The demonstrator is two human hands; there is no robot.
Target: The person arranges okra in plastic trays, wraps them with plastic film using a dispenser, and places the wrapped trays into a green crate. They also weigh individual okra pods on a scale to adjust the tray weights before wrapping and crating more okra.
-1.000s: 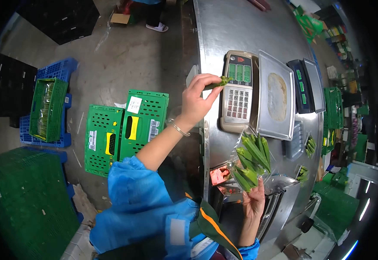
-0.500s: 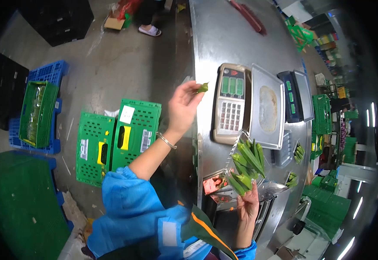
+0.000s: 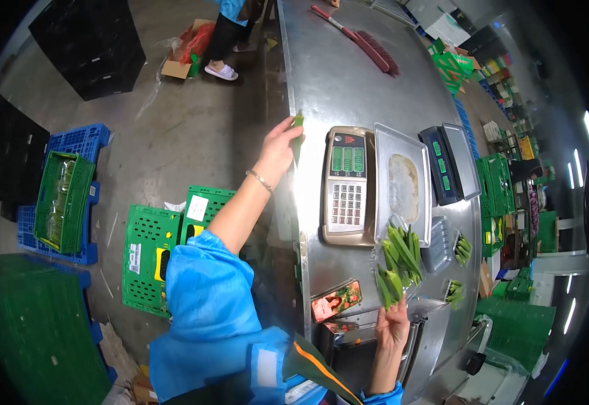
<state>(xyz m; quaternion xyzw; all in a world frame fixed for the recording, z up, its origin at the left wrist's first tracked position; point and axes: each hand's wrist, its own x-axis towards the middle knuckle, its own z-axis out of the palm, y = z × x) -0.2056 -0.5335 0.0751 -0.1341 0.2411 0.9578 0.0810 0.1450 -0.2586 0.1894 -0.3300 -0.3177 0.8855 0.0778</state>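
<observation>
My left hand [image 3: 277, 150] is stretched out over the near edge of the steel table, its fingers pinched on a single green okra pod [image 3: 298, 136]. Lower right, my right hand [image 3: 393, 327] grips the bottom end of a clear plastic tray [image 3: 375, 260] filled with okra [image 3: 402, 256]. Just beyond that tray stands a weighing scale [image 3: 346, 196] with a keypad, green displays and a bare metal pan [image 3: 402, 175]. A phone with a red picture case [image 3: 336, 301] lies left of my right hand.
A second scale [image 3: 443, 165] and a clear tray [image 3: 437, 251] are on the table [image 3: 315, 74], with small okra packs [image 3: 462, 250] beside them. A red brush [image 3: 369, 47] lies farther up. Green crates [image 3: 149, 236] stand on the floor at left. Another person's legs [image 3: 227, 40] show at top.
My left hand has shifted slightly left and up, and the okra pod now points upward. The filled tray has moved a little right and down with my right hand. The view has also shifted.
</observation>
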